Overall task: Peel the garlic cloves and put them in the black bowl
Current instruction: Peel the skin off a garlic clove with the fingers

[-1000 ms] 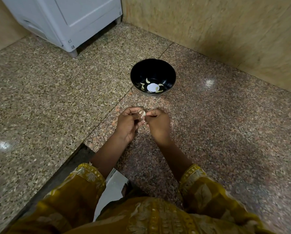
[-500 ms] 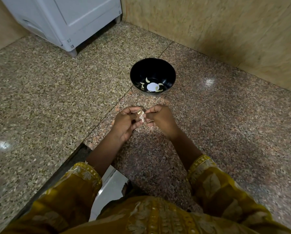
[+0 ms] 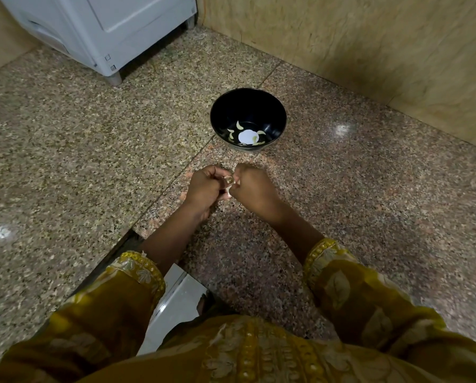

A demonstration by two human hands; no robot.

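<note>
Both hands are in close together here, low over the polished, speckled stone surface, just this side of the black bowl. The left hand has its fingers curled in tight and pinches a small garlic clove, pale and papery, up at the fingertips. The right hand is bunched almost into a fist right beside it, its fingertips nipping at that same clove, so the two hands meet on it. The bowl stands upright beyond them, round, deep and glossy. Down in its bottom lie a few smooth, crescent-shaped peeled cloves, scattered around a pale round patch. The mustard-yellow sleeves have beaded, embroidered cuffs. A white boxy appliance on short feet stands in the far corner against a mottled tan wall.
</note>
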